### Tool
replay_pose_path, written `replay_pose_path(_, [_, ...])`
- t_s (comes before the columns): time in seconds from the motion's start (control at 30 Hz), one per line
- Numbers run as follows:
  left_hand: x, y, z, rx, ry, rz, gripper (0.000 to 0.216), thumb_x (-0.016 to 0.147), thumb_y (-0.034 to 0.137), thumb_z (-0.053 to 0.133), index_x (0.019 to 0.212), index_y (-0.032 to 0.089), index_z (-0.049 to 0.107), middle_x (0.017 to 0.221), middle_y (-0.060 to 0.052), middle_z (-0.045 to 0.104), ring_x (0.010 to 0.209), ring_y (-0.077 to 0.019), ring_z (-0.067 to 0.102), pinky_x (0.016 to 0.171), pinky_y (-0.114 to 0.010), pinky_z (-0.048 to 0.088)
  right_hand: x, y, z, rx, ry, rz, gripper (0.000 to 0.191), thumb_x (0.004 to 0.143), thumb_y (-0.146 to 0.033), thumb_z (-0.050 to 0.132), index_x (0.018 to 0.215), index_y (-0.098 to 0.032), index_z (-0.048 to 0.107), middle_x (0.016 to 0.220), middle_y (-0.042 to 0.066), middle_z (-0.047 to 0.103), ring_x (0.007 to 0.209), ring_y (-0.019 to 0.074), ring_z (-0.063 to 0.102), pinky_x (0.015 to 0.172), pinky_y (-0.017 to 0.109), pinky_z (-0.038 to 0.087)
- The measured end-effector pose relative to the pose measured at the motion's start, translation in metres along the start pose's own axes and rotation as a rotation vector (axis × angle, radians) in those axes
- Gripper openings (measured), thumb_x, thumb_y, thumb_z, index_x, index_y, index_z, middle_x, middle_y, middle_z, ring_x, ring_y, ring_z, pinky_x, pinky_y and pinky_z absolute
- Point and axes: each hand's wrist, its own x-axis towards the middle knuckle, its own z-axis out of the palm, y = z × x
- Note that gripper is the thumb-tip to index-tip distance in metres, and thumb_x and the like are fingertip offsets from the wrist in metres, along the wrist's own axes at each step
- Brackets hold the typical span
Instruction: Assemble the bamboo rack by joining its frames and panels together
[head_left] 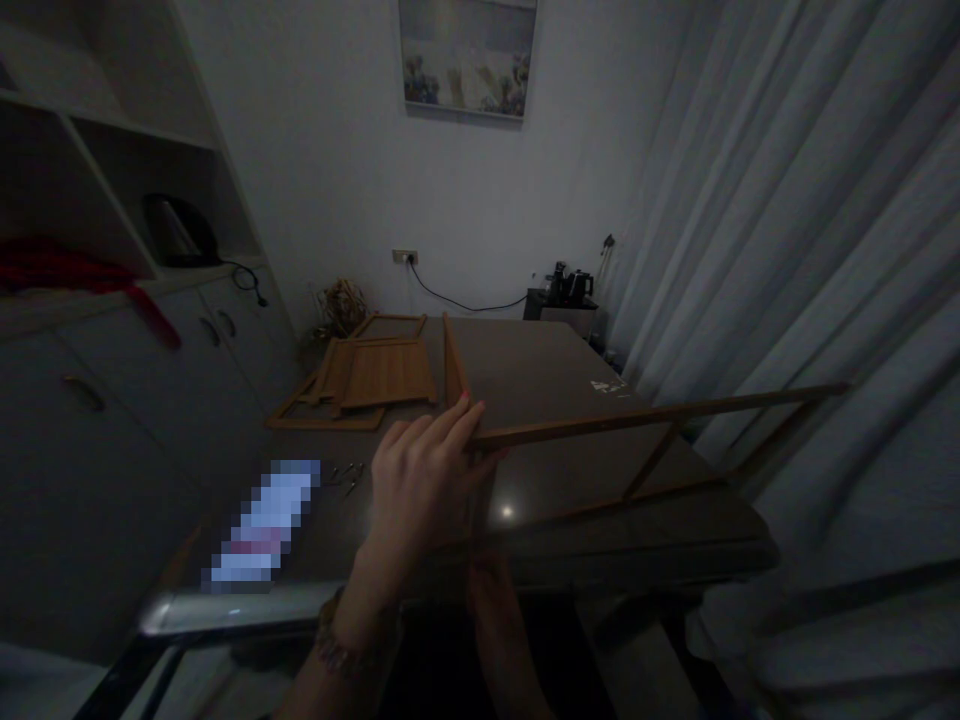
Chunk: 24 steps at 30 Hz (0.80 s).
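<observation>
My left hand (424,470) is closed over the corner of a long wooden frame (600,424), its thumb under the bar. This frame stands on edge and stretches to the right, with a crosspiece between its two long rails. A narrow wooden board (453,362) meets the corner at my fingertips and points away across the table. Lower down, at the table's near edge, my right hand (491,595) is curled in the shade beneath the frame's near end. What its fingers hold is too dark to make out.
Slatted wooden panels (386,372) lie stacked at the back left of the table (525,350). Several small screws (351,475) lie beside a lit, blurred phone (266,525). White scraps (607,387) are at the right, near the curtain (697,220). Cabinets (142,400) line the left.
</observation>
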Motion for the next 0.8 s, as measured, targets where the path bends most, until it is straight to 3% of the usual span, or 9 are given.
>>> replay_pose_path(0.33, [-0.001, 0.0, 0.0, 0.002, -0.017, 0.002, 0.046, 0.083, 0.049, 0.061, 0.122, 0.024, 0.061, 0.12, -0.005, 0.068, 0.084, -0.0239, 0.068, 0.068, -0.04, 0.045, -0.006, 0.006, 0.004, -0.002, -0.002, -0.043, 0.039, 0.077, -0.059, 0.066, 0.098, -0.026, 0.061, 0.079, 0.0, 0.065, 0.067, 0.0162, 0.059, 0.06, 0.026, 0.045])
replay_pose_path(0.57, [0.0, 0.001, -0.001, 0.004, 0.004, 0.005, 0.045, 0.083, 0.049, 0.061, 0.119, 0.024, 0.062, 0.119, -0.002, 0.069, 0.083, -0.022, 0.069, 0.066, -0.038, 0.045, -0.015, -0.004, 0.018, 0.22, -0.041, 0.027, 0.04, 0.079, -0.054, 0.066, 0.108, -0.028, 0.059, 0.096, 0.004, 0.068, 0.088, 0.0213, 0.065, 0.076, 0.033, 0.051])
replay_pose_path(0.7, [0.001, 0.001, -0.002, -0.003, 0.003, 0.007, 0.046, 0.081, 0.048, 0.064, 0.119, 0.023, 0.063, 0.119, -0.004, 0.069, 0.083, -0.0227, 0.069, 0.067, -0.039, 0.045, -0.016, 0.002, 0.018, 0.173, -0.069, -0.002, 0.035, 0.088, -0.051, 0.053, 0.113, -0.027, 0.058, 0.102, 0.007, 0.067, 0.097, 0.0231, 0.066, 0.078, 0.036, 0.054])
replay_pose_path(0.8, [0.0, 0.001, -0.002, -0.005, -0.011, 0.002, 0.046, 0.081, 0.047, 0.064, 0.12, 0.023, 0.062, 0.12, -0.005, 0.068, 0.083, -0.0231, 0.069, 0.067, -0.039, 0.046, -0.014, 0.011, 0.016, 0.133, -0.021, -0.017, 0.036, 0.088, -0.051, 0.053, 0.114, -0.027, 0.059, 0.107, 0.009, 0.067, 0.107, 0.0256, 0.064, 0.084, 0.039, 0.054])
